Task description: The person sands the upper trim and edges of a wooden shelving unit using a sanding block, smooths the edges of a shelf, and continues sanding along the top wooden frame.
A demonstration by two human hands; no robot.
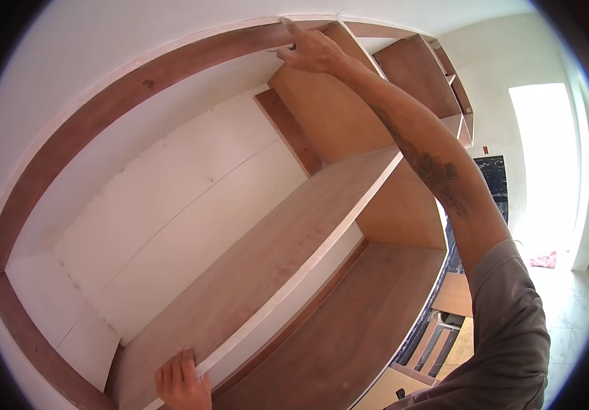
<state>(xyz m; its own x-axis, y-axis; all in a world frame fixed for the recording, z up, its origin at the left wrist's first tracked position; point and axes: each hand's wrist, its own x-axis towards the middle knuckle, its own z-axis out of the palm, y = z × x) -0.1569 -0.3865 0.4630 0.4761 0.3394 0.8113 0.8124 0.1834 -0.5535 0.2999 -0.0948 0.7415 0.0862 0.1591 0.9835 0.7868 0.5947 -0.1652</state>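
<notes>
My left hand [184, 383] is at the bottom of the view, closed over the pale front edge of a brown wooden shelf [260, 253]. Its fingers lie on the shelf top and the thumb is at the edge. High up, my right hand [311, 53] is at the cabinet's top wooden rail [151, 82], near the right upright panel [329, 102]. One finger reaches the rail's upper edge and the thumb lies by its lower edge, so the hand spans the rail. A small dark spot shows between those fingers; I cannot make out what it is.
Below the shelf lies a wider brown bottom board [335, 328]. A white back panel [178, 184] closes the cabinet behind. More wooden shelving [421, 75] continues to the right. Boards [438, 348] lie lower right, and a bright doorway [544, 150] stands beyond, by a tiled floor [568, 342].
</notes>
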